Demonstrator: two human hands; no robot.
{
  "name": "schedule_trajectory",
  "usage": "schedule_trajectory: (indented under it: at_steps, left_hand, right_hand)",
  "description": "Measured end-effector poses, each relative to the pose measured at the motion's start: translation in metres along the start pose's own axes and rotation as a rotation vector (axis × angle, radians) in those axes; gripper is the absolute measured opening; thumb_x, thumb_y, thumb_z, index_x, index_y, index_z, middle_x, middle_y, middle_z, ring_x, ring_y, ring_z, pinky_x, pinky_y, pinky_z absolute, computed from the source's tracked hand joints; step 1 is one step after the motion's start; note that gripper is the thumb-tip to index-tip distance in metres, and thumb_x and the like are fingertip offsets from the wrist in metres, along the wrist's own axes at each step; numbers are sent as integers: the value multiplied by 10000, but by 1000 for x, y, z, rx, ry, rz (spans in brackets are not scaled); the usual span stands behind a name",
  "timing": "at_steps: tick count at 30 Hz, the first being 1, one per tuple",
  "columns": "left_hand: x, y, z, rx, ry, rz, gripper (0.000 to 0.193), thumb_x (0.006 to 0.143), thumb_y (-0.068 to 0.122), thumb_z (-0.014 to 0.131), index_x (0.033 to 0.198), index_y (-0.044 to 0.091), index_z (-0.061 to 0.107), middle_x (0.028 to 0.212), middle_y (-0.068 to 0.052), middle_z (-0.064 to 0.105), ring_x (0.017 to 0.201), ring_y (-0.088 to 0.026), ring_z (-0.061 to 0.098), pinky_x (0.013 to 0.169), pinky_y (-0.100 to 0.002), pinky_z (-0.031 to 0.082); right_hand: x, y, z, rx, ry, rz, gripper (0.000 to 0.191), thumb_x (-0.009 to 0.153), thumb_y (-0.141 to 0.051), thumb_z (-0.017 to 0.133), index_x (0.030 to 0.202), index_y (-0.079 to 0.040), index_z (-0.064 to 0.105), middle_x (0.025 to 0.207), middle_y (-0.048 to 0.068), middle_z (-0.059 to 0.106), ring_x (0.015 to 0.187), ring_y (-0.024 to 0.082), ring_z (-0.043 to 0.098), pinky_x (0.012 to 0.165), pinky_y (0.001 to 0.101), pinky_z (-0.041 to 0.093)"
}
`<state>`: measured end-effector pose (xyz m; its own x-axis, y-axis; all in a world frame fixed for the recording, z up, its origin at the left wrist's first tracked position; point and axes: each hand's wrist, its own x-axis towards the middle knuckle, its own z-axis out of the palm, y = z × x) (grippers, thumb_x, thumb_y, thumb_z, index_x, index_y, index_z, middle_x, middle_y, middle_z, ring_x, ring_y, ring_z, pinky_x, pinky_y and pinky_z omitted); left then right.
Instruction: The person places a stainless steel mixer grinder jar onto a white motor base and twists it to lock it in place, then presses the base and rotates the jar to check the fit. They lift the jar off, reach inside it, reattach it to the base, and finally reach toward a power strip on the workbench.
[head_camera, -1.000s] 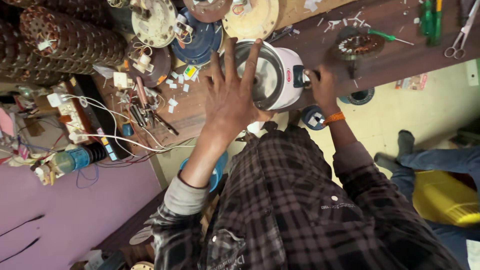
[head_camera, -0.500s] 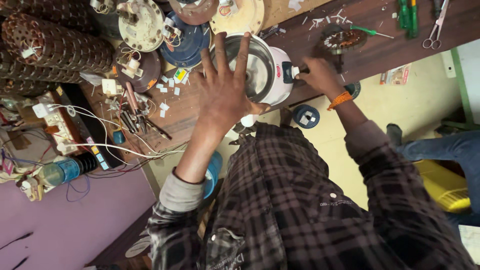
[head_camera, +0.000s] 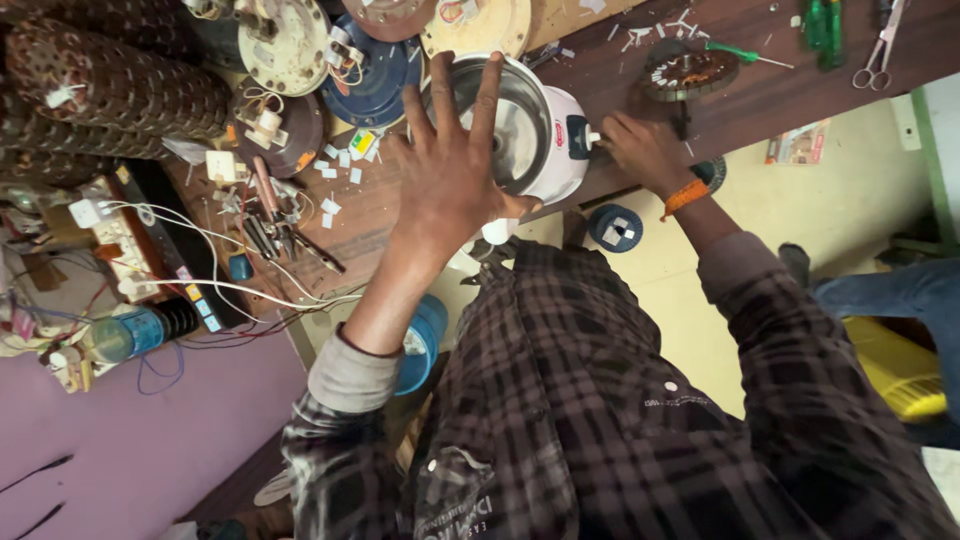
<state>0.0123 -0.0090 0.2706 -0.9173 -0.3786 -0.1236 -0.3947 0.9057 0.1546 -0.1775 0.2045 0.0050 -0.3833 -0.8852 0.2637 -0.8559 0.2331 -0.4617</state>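
Your wooden surface (head_camera: 760, 95) is crowded with wires, paper scraps and round fan parts, beside a purple wall and cream floor. Your left hand (head_camera: 450, 170) hovers spread flat over the white mixer base (head_camera: 545, 130); your right hand (head_camera: 640, 150) grips its knob (closer in view than before).

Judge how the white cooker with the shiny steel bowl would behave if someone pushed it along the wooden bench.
The cooker would probably slide rather than roll, since its body looks broad and squat. Its glossy white shell may feel slippery; the left hand is spread wide over the rim, perhaps for grip. It likely weighs a fair amount, with a steel bowl inside.
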Motion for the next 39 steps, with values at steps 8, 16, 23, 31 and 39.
schedule_trajectory:
  at_steps: [8,16,23,31,39]
  left_hand:
    - [2,6,-9,-18,-78,-81,1447,505,633,966,1598,338,65,1671,-249,65,1407,-653,225,885,-805,380]
    - [-9,-43,6,-386,212,220,1516,573,720,957,1687,253,41,1698,-220,152,1462,-608,255,1141,-697,368]
    - [-33,-155,102,-1011,151,172,1447,697,539,939,1709,173,-28,1812,-161,77,1675,-315,142,1313,-588,272]
    - [4,-136,200,-830,7,151,1430,506,473,1013,1640,107,222,1689,-152,312,1586,-367,240,1217,-704,120]
    - [9,-140,193,-779,124,206,1457,465,558,990,1629,106,241,1647,-144,385,1527,-352,374,1177,-655,266]
  right_hand:
    - [3,-90,-34,757,215,192,564,909,-217,801,1406,-44,600,1569,175,455,1383,297,524,1067,395,513]
    - [0,-172,-76,1035,310,205,910,992,-399,740,1668,-41,248,1746,153,274,1374,227,551,1130,390,531]
    - [12,-235,-85,659,336,72,1257,770,-400,866,1680,-68,66,1758,231,189,1501,323,486,1240,478,440]
    - [42,-303,-70,321,272,396,1253,726,-338,980,1635,-22,177,1559,314,446,1396,419,537,1108,466,483]
    - [37,-285,-33,244,306,484,547,928,-189,838,1369,-79,533,1289,177,591,1154,378,659,929,439,554]
